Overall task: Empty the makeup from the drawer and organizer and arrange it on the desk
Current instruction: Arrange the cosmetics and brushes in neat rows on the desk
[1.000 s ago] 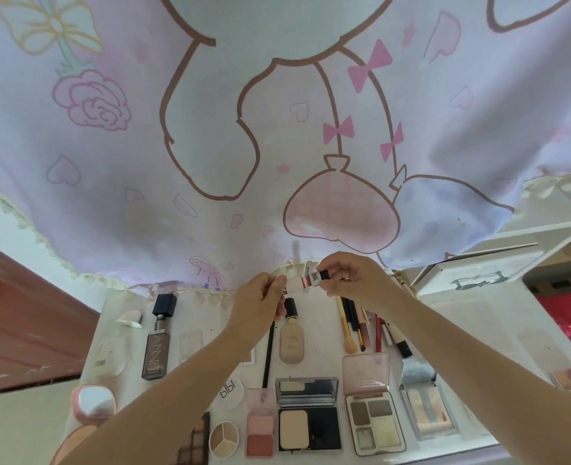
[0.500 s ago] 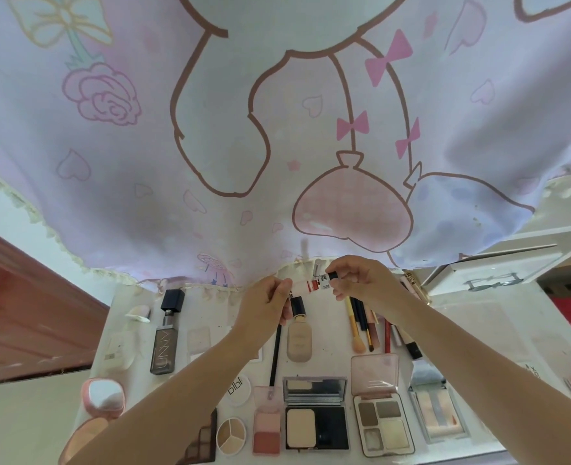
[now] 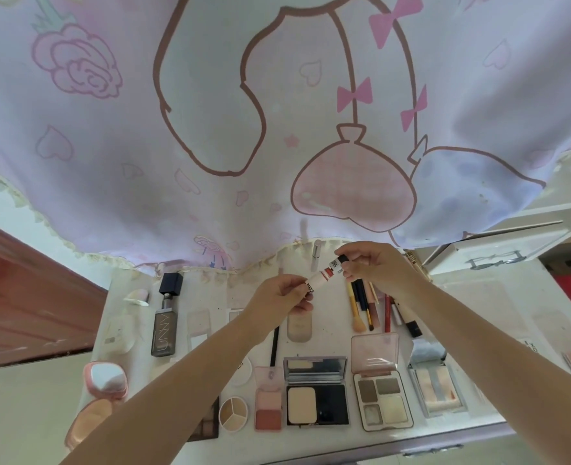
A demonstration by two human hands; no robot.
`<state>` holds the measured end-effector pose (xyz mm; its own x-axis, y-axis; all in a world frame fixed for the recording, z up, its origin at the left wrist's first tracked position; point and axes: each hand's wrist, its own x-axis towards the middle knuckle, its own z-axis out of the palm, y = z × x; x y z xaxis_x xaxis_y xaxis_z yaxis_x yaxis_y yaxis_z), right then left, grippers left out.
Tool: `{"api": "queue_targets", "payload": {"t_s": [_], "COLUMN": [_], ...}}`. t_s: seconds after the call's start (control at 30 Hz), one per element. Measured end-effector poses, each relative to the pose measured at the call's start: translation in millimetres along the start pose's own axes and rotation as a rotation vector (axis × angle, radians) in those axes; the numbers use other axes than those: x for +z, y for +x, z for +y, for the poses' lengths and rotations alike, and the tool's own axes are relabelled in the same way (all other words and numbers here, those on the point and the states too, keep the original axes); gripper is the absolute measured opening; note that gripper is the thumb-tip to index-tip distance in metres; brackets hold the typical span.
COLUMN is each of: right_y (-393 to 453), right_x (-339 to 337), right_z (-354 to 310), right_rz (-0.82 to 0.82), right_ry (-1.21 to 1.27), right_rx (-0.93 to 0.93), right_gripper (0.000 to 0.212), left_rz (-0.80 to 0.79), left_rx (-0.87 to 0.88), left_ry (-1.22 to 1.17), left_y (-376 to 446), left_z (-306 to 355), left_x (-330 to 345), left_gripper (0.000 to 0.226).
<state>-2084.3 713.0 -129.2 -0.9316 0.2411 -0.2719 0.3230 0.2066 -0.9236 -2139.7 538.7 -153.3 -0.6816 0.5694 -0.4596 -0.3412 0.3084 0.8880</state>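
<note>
A small white makeup tube (image 3: 324, 276) with a red band and black cap is held above the white desk (image 3: 472, 297). My left hand (image 3: 282, 297) pinches its pale lower end. At the black cap end, my right hand (image 3: 376, 268) pinches it between thumb and fingers. Below lie open palettes: a powder compact (image 3: 316, 396), an eyeshadow quad (image 3: 383, 397), a blush (image 3: 268, 402). A grey bottle (image 3: 164, 325) lies to the left. Brushes and pencils (image 3: 366, 305) lie under my right wrist.
A cartoon-print curtain (image 3: 277, 112) hangs over the desk's far edge. A white drawer unit (image 3: 499, 246) stands at the right. A pink cushion compact (image 3: 104, 380) sits at the desk's left edge. A slim white tube (image 3: 317, 253) lies by the curtain hem.
Both hands kept hold of the small tube throughout. The tube now tilts, with the cap end higher on the right; the hands shifted slightly as the camera tipped.
</note>
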Motion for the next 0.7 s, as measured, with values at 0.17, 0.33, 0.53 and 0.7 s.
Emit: {"api": "queue_targets", "payload": {"t_s": [0.17,0.33,0.53,0.7], "right_y": [-0.8,-1.7,-4.1,-4.0], "right_x": [-6.1,-8.2,-8.0,-0.7], "right_z": [2.4,3.4,3.1,2.4], "right_rz": [0.004,0.071,0.069,0.061], "right_ry": [-0.039,-0.022,-0.131,-0.192], "right_rx": [0.039,0.055,0.034,-0.026], "right_gripper": [0.02,0.016,0.019,0.025], "left_rz": [-0.087,-0.048,-0.026,-0.016], "left_rx": [0.014,0.025,0.019,0.028], "left_ry": [0.057,0.095,0.119,0.109], "left_y": [3.3,6.3,5.0,4.5], "left_z": [3.1,-0.8,-3.2,-3.0], "left_x": [-1.8,-3.8,-5.4,-4.6], "left_gripper": [0.017,0.022,0.019,0.017]}}
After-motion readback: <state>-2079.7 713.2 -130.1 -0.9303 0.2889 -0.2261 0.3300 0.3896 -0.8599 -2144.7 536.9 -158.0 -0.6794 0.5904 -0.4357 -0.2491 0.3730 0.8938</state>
